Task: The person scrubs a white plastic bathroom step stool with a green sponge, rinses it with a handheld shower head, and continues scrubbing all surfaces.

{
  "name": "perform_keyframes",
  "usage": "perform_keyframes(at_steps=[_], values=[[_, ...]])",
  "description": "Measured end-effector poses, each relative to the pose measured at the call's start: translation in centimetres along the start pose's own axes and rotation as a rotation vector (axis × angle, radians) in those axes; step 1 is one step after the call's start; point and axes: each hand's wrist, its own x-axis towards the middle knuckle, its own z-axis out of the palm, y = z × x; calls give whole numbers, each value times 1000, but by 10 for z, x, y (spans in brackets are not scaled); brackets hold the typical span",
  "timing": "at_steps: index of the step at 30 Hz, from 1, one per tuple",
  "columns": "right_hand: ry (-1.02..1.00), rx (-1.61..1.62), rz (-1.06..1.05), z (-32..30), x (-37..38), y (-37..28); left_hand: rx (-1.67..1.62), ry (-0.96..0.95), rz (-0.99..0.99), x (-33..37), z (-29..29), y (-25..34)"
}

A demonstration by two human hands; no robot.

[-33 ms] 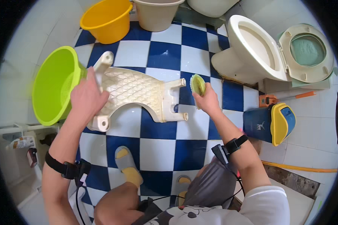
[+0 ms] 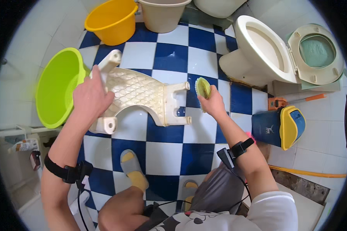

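Cream plastic: one stool (image 2: 137, 86), low over the checkered floor (image 2: 164, 154) in front of the person, quilted-pattern face up, concave edge toward the person's feet, legs jutting at both ends. From where I stand I cannot tell whether its left end rests or is lifted.

Item: left hand (image 2: 89, 94), at the stool's left end, fingers curled about the leg there, thumb spread toward the quilted face; some fingertips are hidden from me.

Item: right hand (image 2: 214, 102), beyond the stool's right end, fingers grasping one green brush (image 2: 202, 87) with pale bristles along its edge. Brush and stool stand apart; a band of tile shows between them.

Item: lime-green basin (image 2: 54, 92), close by the stool's left end, leaving little room on that side.

Item: yellow tub (image 2: 117, 30) and beige bucket (image 2: 162, 17), past the stool's far edge, blue and white tiles showing between.

Item: toilet (image 2: 237, 67), beyond the stool's right end, well apart from it.

Item: blue bin (image 2: 266, 127) with yellow lid, right of the stool, farther off than the brush.

Item: grey slippers (image 2: 131, 161), worn, on the stool's near side, tiles separating them from its curved edge.
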Motion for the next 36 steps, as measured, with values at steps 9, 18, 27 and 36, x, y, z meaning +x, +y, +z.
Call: perform_keyframes(at_steps=[9, 18, 27, 36], values=[[-75, -13, -64, 96, -21, -37, 123, -8, 237, -40, -73, 48], [57, 44, -105, 168, 7, -45, -284, 14, 351, -37, -48, 64], [-180, -74, -298, 189, -24, -47, -309, -20, 397, -38, -49, 86], [-356, 64, -163, 177, -25, -72, -314, 18, 416, -38, -49, 86]])
